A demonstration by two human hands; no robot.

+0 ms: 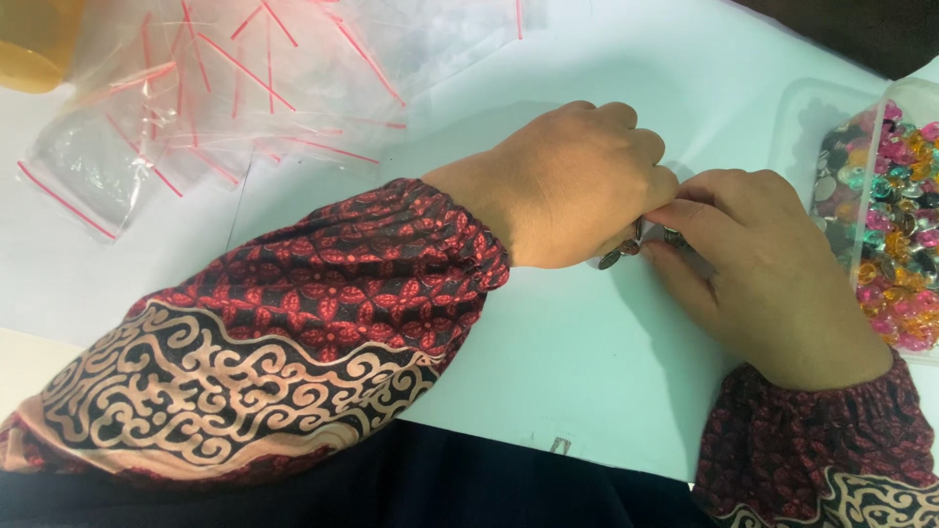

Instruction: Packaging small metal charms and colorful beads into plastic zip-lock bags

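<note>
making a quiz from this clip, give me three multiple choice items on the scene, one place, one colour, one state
1. Where is the tray of gems?
A. at the right edge
B. at the far left
C. on the sleeve

2. What colour are the strips on the clear bags?
A. blue
B. red
C. green

3. How do the left hand and right hand stand?
A. flat and apart
B. fingertips meeting over small pieces
C. both in the tray

Answers: 1 A, the tray lies by the right hand. 2 B, red lines cross each bag. 3 B, the fingers pinch together above the white table.
</note>
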